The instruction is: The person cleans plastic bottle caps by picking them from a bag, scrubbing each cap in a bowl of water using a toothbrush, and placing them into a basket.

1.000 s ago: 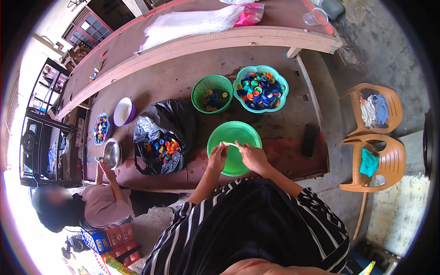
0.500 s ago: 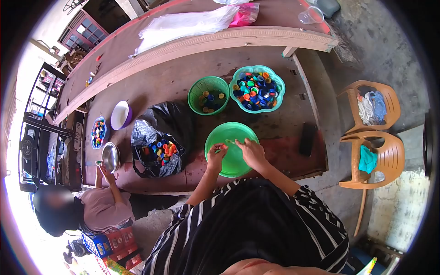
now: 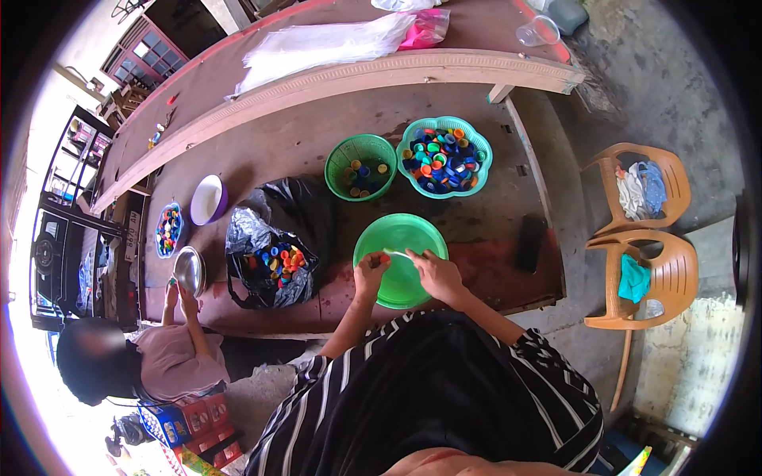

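Note:
Above the green basin (image 3: 401, 295), my left hand (image 3: 369, 274) pinches a small orange-red bottle cap (image 3: 386, 258). My right hand (image 3: 438, 275) is closed on a thin pale tool (image 3: 398, 253), whose tip points at the cap; its exact kind is too small to tell. Just left of the basin sits a black plastic bag (image 3: 294, 208), its mouth showing several loose coloured bottle caps (image 3: 279, 262). Behind the basin stand a green basket (image 3: 337, 147) with a few caps at its bottom and a flower-shaped turquoise basket (image 3: 484, 151) heaped with mixed caps.
A co-worker (image 3: 178, 357) sits at the left, hands near a metal bowl (image 3: 189, 271). Beyond are a purple bowl (image 3: 208, 200) and a small basin of caps (image 3: 168, 230). A dark phone-like slab (image 3: 530, 244) lies at right; a wooden rail (image 3: 341, 77) crosses the table.
My hands stay over the basin. The orange-red cap now shows in my left fingers, and the pale tool in my right hand has swung level toward it.

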`<state>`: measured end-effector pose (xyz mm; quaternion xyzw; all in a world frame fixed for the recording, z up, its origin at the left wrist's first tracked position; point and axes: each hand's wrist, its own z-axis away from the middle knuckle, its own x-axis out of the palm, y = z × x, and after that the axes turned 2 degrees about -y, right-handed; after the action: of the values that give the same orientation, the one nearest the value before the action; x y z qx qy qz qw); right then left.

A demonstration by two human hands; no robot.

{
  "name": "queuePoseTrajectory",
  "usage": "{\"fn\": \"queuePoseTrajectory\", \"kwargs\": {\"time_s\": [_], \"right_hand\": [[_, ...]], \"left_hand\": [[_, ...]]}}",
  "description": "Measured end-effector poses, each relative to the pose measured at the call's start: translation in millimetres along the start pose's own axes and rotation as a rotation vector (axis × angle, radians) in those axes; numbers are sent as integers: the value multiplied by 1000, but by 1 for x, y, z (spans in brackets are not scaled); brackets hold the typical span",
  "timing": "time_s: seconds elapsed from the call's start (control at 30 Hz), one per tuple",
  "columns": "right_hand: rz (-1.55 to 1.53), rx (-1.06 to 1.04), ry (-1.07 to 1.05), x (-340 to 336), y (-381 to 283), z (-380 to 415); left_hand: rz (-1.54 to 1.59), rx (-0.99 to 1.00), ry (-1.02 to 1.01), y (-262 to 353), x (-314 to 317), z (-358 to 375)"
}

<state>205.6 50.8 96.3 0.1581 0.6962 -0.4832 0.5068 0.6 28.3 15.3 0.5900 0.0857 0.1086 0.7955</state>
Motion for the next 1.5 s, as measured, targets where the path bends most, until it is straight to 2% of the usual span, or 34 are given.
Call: {"fn": "queuePoseTrajectory", "kwargs": {"time_s": [0.03, 0.13, 0.23, 0.33, 0.43, 0.57, 0.63, 0.73, 0.8, 0.9, 1.03, 1.13, 1.23, 1.37, 1.5], "right_hand": [[-46, -51, 28, 0, -3, 3], [12, 5, -24, 5, 0, 1], [-55, -3, 52, 1, 0, 3], [16, 24, -83, 5, 5, 10], [-31, 98, -21, 8, 14, 13], [-85, 96, 42, 12, 29, 16], [-69, 121, 27, 14, 38, 17], [-84, 214, -30, 1, 31, 20], [-124, 204, -16, 2, 33, 24], [-144, 204, -4, -1, 38, 29], [-171, 185, 0, -6, 37, 32], [-130, 167, 6, -2, 37, 31], [-143, 121, 57, 3, 40, 31], [-113, 147, 15, 0, 35, 31], [-106, 119, 19, 4, 38, 30]], "left_hand": [[-28, -4, 3, 2, -2, 2], [-3, 22, -12, 5, -2, 6], [-23, 49, 33, 3, -2, 10], [-190, 78, 33, 0, -8, 14], [-414, 169, 75, 15, -9, 18], [-591, 297, 101, 59, -9, -11], [-436, 491, 185, 80, -4, -44], [-507, 566, 273, 122, 0, -86], [-559, 662, 369, 135, 3, -106], [-490, 602, 401, 138, 8, -104], [-495, 805, 342, 112, 0, -64], [-487, 720, 310, 92, -12, -13], [-511, 662, 367, 78, -35, 32], [-476, 466, 469, 62, -73, 72], [-446, 363, 553, 47, -92, 93]]}}
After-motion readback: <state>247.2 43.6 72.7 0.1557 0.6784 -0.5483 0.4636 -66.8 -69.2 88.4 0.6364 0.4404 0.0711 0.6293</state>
